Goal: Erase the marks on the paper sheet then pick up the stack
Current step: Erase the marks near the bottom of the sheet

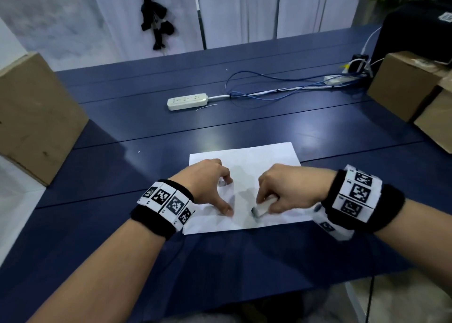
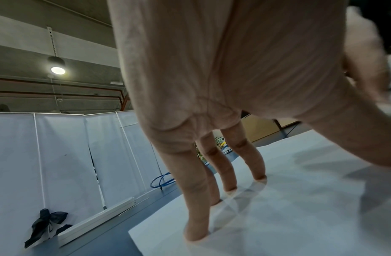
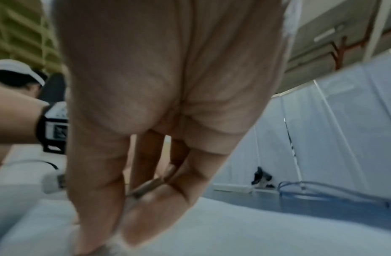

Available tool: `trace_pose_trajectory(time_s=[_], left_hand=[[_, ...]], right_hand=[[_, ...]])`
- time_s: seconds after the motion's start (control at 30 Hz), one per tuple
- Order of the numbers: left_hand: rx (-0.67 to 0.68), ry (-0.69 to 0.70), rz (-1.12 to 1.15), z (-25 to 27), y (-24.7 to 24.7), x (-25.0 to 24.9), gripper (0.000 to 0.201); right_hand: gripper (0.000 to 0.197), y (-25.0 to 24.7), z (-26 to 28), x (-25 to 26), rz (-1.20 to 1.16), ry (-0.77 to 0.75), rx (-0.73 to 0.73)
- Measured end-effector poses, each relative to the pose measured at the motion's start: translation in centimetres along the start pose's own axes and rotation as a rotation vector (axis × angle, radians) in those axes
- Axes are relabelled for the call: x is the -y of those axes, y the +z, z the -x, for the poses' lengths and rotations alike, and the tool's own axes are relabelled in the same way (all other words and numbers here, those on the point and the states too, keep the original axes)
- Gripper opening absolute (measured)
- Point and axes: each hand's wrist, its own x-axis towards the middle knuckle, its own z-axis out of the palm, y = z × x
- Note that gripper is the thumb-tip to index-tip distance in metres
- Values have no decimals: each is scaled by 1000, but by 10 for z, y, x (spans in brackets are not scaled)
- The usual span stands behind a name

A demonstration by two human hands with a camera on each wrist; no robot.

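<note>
A white paper sheet (image 1: 269,158) lies on the dark blue table (image 1: 220,127), near its front edge. My left hand (image 1: 215,190) stands on the sheet's left half, its fingertips (image 2: 260,176) and thumb pressing the paper (image 2: 299,216) down. My right hand (image 1: 281,190) pinches a white eraser (image 1: 260,209), whose dark smudged tip touches the sheet just right of the left thumb. In the right wrist view the right hand (image 3: 116,199) is blurred and its fingers close around the eraser (image 3: 146,188). No marks show clearly on the paper.
A white power strip (image 1: 187,101) with blue and white cables (image 1: 281,91) lies across the table's far middle. Cardboard boxes stand at the left edge (image 1: 36,117) and the right edge (image 1: 406,83). White partition panels (image 1: 239,9) close off the back.
</note>
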Motion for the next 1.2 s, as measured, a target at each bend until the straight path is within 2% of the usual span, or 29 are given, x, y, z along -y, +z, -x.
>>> trace_pose_trajectory(time_s=[0.13, 0.2, 0.3, 0.37, 0.43, 0.5, 0.6, 0.67, 0.73, 0.8, 0.83, 0.93, 0.97, 1.03, 1.1, 1.17, 1.2], left_hand=[[0, -1, 0, 1, -1, -1, 74], [-1, -5, 3, 2, -1, 0, 75], [2, -11, 15, 1, 0, 1, 76], [7, -8, 13, 0, 0, 0, 77], [9, -8, 14, 0, -1, -1, 76], [5, -5, 12, 1, -1, -1, 75], [5, -9, 12, 2, -1, -1, 75], [1, -14, 19, 1, -1, 0, 76], [1, -11, 17, 0, 0, 0, 76], [6, -10, 17, 0, 0, 0, 75], [6, -9, 18, 0, 0, -1, 75], [-2, -8, 17, 1, -1, -1, 74], [-2, -9, 20, 1, 0, -1, 74], [-3, -12, 26, 2, -1, 0, 73], [-4, -10, 30, 2, -1, 1, 75], [-2, -7, 23, 1, -1, 0, 76], [1, -6, 20, 1, -1, 0, 76]], right_hand=[[22, -15, -15, -29, 90, 190, -216], [20, -13, -14, -36, 77, 192, -250], [23, -6, 2, -15, -1, 42, -66], [27, -4, 7, -3, -17, 8, 52], [35, -7, 0, -8, 1, 58, -4], [45, -15, -10, -25, 49, 162, -142], [33, -16, -13, -39, 64, 211, -251], [27, -12, -5, -26, 21, 101, -181], [29, -6, 5, -9, 4, -22, -30], [31, -2, 9, -2, 10, -30, 52], [35, -4, 6, -4, 12, 7, 26], [65, -16, -6, -27, 38, 175, -166], [66, -16, -8, -34, 51, 198, -216], [50, -13, -6, -31, 49, 159, -237], [27, -9, 4, -16, 12, 48, -116], [27, -5, 11, -4, 11, -28, 38], [27, -3, 10, -5, -3, -25, 38]])
